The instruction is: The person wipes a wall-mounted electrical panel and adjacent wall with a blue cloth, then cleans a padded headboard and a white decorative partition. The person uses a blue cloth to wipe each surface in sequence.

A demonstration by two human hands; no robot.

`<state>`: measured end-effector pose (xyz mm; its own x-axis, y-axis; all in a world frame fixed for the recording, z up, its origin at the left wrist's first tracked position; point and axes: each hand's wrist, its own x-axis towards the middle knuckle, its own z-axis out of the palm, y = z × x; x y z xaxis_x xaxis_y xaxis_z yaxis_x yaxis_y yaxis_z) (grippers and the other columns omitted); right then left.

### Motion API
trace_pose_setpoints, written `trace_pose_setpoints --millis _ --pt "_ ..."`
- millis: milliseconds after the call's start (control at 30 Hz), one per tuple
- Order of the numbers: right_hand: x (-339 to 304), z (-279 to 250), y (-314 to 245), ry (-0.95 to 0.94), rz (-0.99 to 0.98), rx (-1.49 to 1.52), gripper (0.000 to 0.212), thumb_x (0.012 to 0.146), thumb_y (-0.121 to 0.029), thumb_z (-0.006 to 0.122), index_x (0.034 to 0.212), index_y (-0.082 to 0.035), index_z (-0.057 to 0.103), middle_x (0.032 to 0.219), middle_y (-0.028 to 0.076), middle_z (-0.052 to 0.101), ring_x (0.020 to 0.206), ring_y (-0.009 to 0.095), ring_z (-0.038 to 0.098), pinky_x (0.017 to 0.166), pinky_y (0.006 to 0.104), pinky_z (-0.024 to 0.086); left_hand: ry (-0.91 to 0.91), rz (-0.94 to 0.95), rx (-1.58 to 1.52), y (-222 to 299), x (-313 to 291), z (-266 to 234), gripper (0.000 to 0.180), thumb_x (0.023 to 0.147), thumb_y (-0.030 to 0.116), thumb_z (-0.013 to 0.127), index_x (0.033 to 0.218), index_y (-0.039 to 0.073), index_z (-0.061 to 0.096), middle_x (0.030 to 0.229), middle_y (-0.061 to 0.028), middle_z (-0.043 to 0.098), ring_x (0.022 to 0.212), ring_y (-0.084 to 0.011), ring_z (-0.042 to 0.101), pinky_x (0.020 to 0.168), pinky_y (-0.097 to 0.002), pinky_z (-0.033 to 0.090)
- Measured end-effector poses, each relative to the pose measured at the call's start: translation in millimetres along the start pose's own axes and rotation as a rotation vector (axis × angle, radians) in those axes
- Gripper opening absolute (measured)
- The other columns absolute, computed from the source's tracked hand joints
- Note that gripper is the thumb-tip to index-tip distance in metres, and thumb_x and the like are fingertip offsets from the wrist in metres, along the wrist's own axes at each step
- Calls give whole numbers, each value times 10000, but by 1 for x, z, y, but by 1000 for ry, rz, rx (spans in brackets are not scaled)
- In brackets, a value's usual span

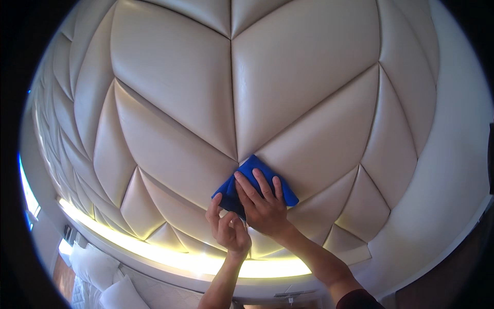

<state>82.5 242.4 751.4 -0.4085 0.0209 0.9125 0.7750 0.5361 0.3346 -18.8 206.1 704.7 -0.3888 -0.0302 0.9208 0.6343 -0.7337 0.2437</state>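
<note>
A folded blue cloth (231, 190) lies against a cream padded wall panel (177, 62), where several seams meet low on its middle line. My right hand (263, 206) presses the cloth to the panel with its fingers stretched over the front; its thumb is hidden. Below the cloth's left corner is my left hand (231, 233), with curled fingers. One of its fingertips overlaps the corner, and the others close at the lower edge; their exact hold on the fabric is partly hidden.
A glowing light strip (170, 257) runs along the panel's bottom edge, behind my forearms. White pillows (95, 265) rest on a bed at the lower left. Smooth pale wall (447, 170) borders the panel on the right. A bright window (29, 193) shows at the far left.
</note>
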Motion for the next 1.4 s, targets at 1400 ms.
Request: trace_pose_setpoints --millis 1400 --pt "214 71 -136 235 66 217 590 834 -119 736 1395 -43 573 1546 137 458 1420 379 441 1133 558 367 -202 -114 28 -76 95 -137 244 806 -132 572 1022 -21 591 1367 -251 576 1238 -385 587 1012 -416 464"
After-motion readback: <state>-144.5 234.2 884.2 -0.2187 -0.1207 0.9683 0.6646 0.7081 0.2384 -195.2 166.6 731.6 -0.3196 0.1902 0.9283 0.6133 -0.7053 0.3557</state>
